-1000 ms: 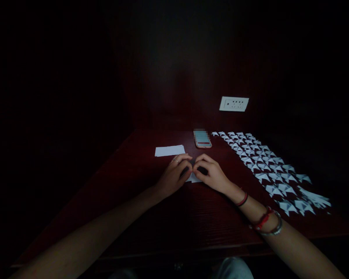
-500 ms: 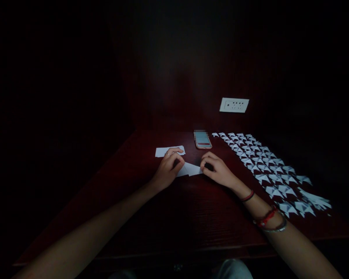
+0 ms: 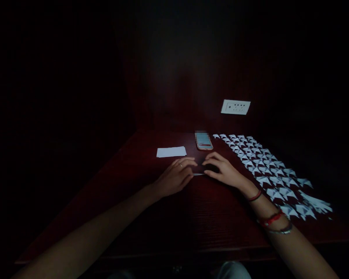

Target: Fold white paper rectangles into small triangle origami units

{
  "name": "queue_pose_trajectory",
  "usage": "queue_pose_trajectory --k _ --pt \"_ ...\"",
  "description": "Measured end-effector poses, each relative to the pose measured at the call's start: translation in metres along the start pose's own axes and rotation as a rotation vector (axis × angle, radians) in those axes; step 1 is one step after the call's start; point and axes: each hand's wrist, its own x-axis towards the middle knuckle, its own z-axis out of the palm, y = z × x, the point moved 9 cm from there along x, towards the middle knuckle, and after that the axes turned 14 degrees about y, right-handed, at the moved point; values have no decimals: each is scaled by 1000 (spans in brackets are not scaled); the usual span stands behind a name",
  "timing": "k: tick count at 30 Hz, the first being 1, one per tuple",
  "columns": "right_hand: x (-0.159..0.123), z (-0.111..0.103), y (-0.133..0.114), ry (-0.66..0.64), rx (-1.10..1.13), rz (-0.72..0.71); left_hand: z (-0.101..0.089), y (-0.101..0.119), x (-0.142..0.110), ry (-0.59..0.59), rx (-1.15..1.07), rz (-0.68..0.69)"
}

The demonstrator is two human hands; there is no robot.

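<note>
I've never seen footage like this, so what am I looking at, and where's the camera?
There's no machine here: these are a person's bare left hand and right hand. The camera is worn on the head, looking forward and down. On the dark red table lie white rectangular sheets, a smartphone and, at right, rows of folded paper pieces beside white strips. A wall socket sits above. Between the hands shows a sliver of white paper; the fingers hide whether it's gripped.
</note>
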Motion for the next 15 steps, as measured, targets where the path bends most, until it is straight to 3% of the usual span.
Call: queue_pose_trajectory --k 4,7,12,15 --pt "-9 27 -15 -232 58 -100 18 0 -9 -135 -132 -26" --pt "-14 36 -15 -312 88 -105 25 -7 -16 -213 -205 -63" --pt "-15 37 -13 -321 151 -83 28 -13 -20 -297 -294 -73" --pt "-12 36 -6 -250 143 -35 25 -24 -18 -238 -248 -123"
